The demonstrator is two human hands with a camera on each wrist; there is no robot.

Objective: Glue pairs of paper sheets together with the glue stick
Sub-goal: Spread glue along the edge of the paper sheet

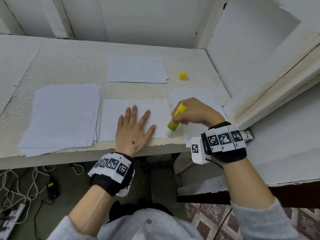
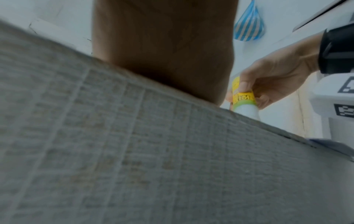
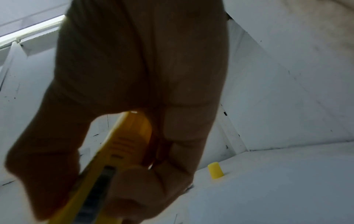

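White painted desk point(image 1: 69, 66) tucked into a white corner, kinda scuffed along the near edge, with cables and a power strip point(image 1: 10, 217) on the floor at about 8 o'clock under it. Closest to the edge, the left hand point(image 1: 134, 129) lies flat with fingers spread, pressing down on a single paper sheet point(image 1: 135, 104) near the middle. Just to its 3 o'clock the right hand point(image 1: 194, 112) has its fingers wrapped around the glue stick point(image 1: 174, 119), which is tilted with the white glue tip down on the near right corner of that sheet. The right wrist view shows the fingers curled round the yellow barrel pretty clearly. Under the right hand there's another sheet point(image 1: 199, 94). Over at 9 o'clock sits a thick stack of paper point(image 1: 64, 115), edges a bit fanned. Farther back at 12 o'clock is a smaller pile point(image 1: 136, 69), and at roughly 1 o'clock the yellow cap point(image 1: 182, 75) stands by itself, well apart from the stick.
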